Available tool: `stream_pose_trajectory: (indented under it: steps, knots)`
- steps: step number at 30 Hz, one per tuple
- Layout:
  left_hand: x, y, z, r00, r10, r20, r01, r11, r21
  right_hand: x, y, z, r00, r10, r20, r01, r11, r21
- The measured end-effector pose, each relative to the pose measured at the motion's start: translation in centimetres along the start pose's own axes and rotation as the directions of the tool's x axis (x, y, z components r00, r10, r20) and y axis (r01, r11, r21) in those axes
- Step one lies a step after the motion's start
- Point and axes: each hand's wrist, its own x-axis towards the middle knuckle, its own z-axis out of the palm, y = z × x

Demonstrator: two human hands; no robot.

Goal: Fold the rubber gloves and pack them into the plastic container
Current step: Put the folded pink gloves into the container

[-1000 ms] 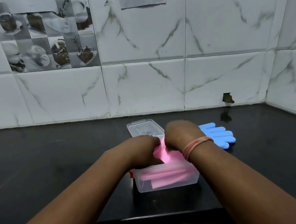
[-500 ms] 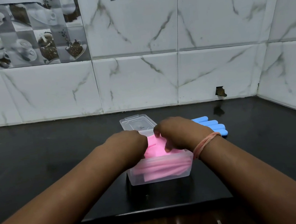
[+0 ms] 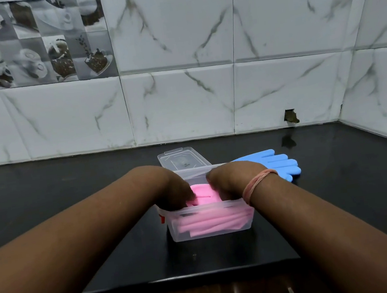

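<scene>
Both hands (image 3: pixel 180 192) (image 3: pixel 229 181) have sunk lower, fingers curled, pressing pink glove (image 3: pixel 204 195) into container (image 3: pixel 213 229).

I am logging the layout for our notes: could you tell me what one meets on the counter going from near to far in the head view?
Counter's front edge → clear plastic container holding the folded pink glove, both hands pressing into it → clear lid → tiled wall.
</scene>
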Motion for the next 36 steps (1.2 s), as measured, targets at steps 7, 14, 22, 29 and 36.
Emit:
stream_pose_trajectory:
  steps: [7, 14, 22, 29, 36]
  knots:
    - [-1.2, 0.1, 0.0, 0.864, 0.211, -0.457, 0.01, 0.901, 0.433, -0.2, -0.2, -1.3, 1.0, -0.01, -0.012, 0.009, 0.996, -0.094]
    - [0.5, 0.6, -0.3, 0.947, 0.081, -0.311, 0.051, 0.918, 0.394, -0.9, -0.1, -2.2, 0.974, 0.002, 0.226, 0.002, 1.0, -0.02]
    - [1.9, 1.3, -1.4, 0.999, -0.003, 0.035, -0.007, 0.964, 0.266, 0.8, -0.6, -1.2, 0.975, 0.049, 0.216, -0.034, 0.997, -0.069]
    - [2.1, 0.6, -2.6, 0.988, 0.042, 0.151, -0.045, 0.999, 0.013, 0.7, -0.6, -0.8, 0.981, 0.029, 0.191, -0.02, 0.999, -0.048]
    - [3.0, 1.1, -2.1, 0.987, -0.115, 0.117, 0.11, 0.993, 0.046, 0.9, -0.6, -1.0, 0.98, 0.012, 0.197, -0.006, 1.0, -0.031]
